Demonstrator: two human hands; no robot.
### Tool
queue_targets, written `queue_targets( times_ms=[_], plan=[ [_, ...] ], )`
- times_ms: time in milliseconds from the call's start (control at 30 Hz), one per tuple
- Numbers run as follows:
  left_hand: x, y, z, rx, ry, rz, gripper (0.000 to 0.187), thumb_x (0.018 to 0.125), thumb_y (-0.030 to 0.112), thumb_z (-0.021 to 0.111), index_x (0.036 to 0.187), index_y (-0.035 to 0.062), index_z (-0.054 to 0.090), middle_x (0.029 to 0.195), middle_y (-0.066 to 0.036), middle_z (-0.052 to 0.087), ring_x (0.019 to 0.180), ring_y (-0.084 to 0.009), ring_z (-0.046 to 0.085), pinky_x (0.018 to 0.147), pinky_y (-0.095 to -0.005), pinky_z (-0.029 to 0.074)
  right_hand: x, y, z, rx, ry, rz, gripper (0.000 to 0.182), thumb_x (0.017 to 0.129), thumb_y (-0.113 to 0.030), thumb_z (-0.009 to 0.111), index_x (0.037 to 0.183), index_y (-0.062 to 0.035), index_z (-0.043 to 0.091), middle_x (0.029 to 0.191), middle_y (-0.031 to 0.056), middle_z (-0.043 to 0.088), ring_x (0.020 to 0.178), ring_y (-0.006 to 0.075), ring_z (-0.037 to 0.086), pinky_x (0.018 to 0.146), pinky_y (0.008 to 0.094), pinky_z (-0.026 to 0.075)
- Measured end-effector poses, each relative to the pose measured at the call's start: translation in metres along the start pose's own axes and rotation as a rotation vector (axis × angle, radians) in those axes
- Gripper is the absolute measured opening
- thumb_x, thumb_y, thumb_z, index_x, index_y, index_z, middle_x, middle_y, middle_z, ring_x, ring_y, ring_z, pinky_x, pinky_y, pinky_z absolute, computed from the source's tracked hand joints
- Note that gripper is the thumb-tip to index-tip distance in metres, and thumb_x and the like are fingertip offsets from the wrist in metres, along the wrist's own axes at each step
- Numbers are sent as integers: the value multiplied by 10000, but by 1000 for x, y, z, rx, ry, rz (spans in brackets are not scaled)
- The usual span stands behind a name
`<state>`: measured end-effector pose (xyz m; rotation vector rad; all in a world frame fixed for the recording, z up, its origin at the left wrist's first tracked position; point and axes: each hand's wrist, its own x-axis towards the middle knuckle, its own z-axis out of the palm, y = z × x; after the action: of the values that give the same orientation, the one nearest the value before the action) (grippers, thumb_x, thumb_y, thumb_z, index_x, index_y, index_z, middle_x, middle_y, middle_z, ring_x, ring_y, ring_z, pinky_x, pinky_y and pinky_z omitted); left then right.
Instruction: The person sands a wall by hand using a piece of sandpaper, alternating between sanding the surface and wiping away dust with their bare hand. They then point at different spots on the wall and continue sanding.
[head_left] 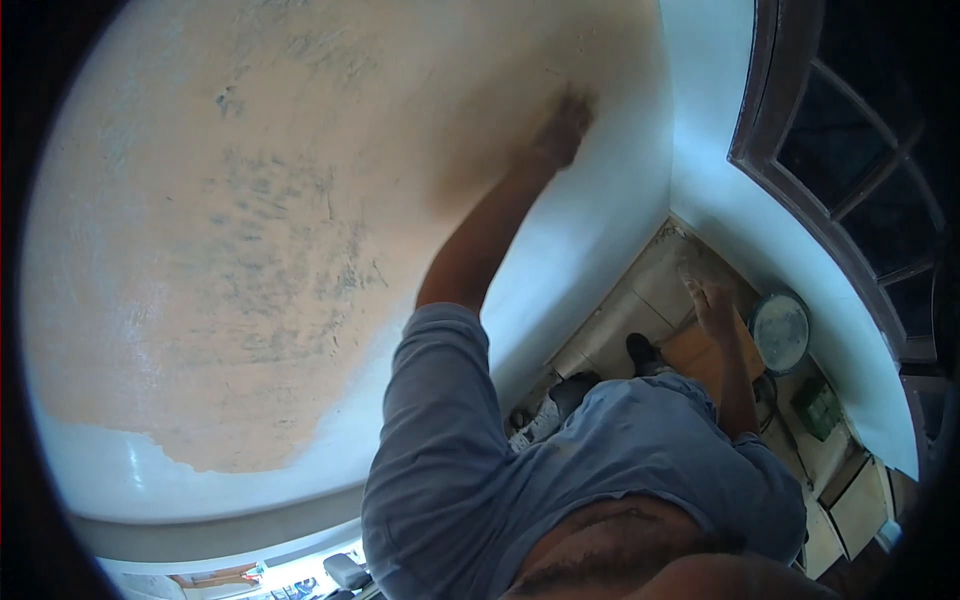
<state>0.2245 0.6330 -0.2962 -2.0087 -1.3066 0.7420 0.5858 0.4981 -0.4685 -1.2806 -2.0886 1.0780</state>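
My left hand (566,130) is raised at the upper middle of the view, against the wall (390,150). It is smeared by motion and shaded, so I cannot make out its fingers or whether anything is in them. Brownish-orange patching covers much of this wall, with dark scuffs and streaks; pale blue paint borders it below and at the right. My right hand (712,308) hangs low at the right, above the floor. Its fingers look stretched out, and I see nothing held in them. Below it is an orange-brown board-like surface (700,355).
A round bucket (780,332) with a greyish top stands by the right wall, near a green box (817,408). Above is a dark-framed window (800,180). My shoes (645,352) are on the tiled floor (625,325). Pale panels (858,508) are at lower right.
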Motion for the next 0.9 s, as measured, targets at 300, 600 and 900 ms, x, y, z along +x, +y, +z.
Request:
queue_targets(
  times_ms=[300, 600, 900],
  plan=[
    [-127, 146, 9, -1573, 44, -295, 419, 877, 323, 656, 1258, 154, 610, 1323, -118, 554, 1249, -320, 492, 1051, -441, 373, 7, 40, -4, 59, 161, -139, 371, 932, -231, 567, 690, 49, 543, 582, 204, 456, 508, 272, 456, 531, 413, 365],
    [-277, 117, -33, -1455, 477, -959, 631, 907, 368, 596, 1427, 61, 414, 1530, -265, 220, 1407, -450, 219, 1078, -633, 196, 74, -85, 74, 25, -276, -431, 302, 949, -214, 532, 833, 52, 616, 636, 199, 543, 541, 254, 499, 570, 395, 404],
    [-409, 101, -131, -2574, 2365, -54, 736, 919, 636, 394, 1503, 213, 244, 1577, -137, 139, 1429, -368, 200, 1108, -646, 147, 44, -230, 155, 99, -617, -788, 285, 941, -202, 539, 1105, -6, 666, 837, 247, 643, 621, 263, 587, 646, 354, 470]
  ],
)
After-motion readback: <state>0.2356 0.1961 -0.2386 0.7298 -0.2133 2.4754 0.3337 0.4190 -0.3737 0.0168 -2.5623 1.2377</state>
